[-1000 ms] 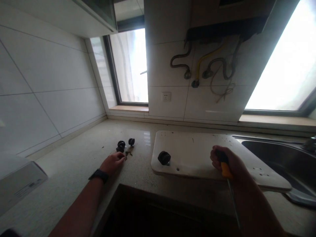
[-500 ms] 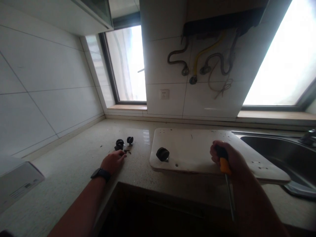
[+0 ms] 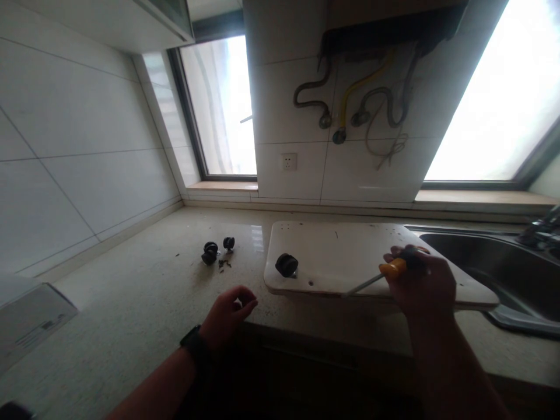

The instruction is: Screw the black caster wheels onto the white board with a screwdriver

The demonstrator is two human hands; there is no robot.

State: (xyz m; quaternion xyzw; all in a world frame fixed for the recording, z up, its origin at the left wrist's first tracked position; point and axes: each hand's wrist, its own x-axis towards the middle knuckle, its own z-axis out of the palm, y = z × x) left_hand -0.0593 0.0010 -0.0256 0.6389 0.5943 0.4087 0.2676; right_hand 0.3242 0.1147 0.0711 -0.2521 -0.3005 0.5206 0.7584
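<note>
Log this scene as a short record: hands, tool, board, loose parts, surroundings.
left: left grip curled at the counter's front edge; contents can't be made out
right: right grip closed on the screwdriver
tool: orange-and-black handle, shaft pointing left
board: white board on the counter, one black caster at its near-left corner
loose: three black casters, with small dark pieces, likely screws, nearby
surroundings: sink at right, box at left

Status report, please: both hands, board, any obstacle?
Right hand grips screwdriver. Left hand near board, contents unclear. One caster on board. No obstruction visible.
</note>
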